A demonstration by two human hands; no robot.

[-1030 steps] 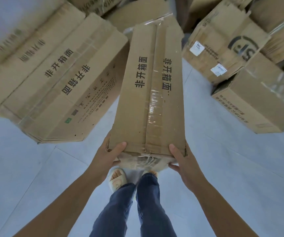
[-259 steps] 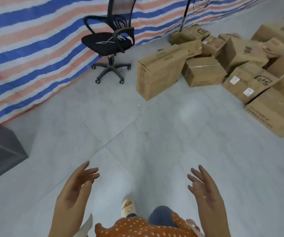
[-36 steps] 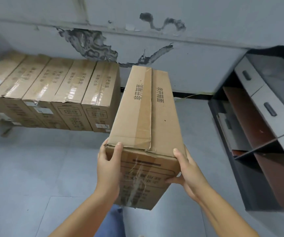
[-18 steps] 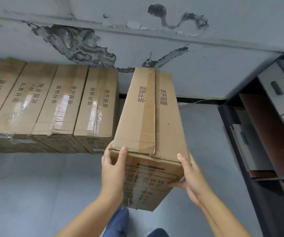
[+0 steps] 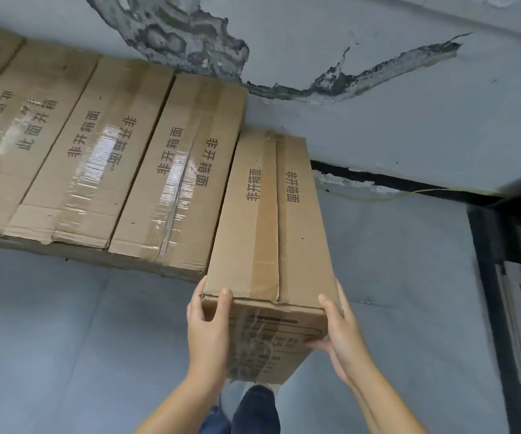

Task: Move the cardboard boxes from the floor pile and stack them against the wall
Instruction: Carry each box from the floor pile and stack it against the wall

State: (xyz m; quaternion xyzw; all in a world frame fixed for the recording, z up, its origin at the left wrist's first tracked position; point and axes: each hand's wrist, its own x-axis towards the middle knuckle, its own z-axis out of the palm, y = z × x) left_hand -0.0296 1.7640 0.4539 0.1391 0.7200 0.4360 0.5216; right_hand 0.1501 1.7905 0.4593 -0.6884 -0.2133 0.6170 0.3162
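Hands: left hand [image 5: 206,332] and right hand [image 5: 340,335] both clamp the near end of the carried cardboard box [image 5: 268,233], thumbs hooked over its top edge, fingers along its sides.
Legs: dark trousers [image 5: 250,411] show below the carried cardboard box.
Carried cardboard box: long and narrow, taped seam up, its left side just beside the row of stacked boxes [image 5: 102,158]; whether it rests on the floor [image 5: 65,339] I cannot tell.
Row of stacked boxes: left of the carried cardboard box, side by side, far ends against the wall [image 5: 378,104].
Cabinet [image 5: 513,277]: dark, right of the carried cardboard box, well apart.
Wall: beyond the carried cardboard box, paint cracked and peeling.
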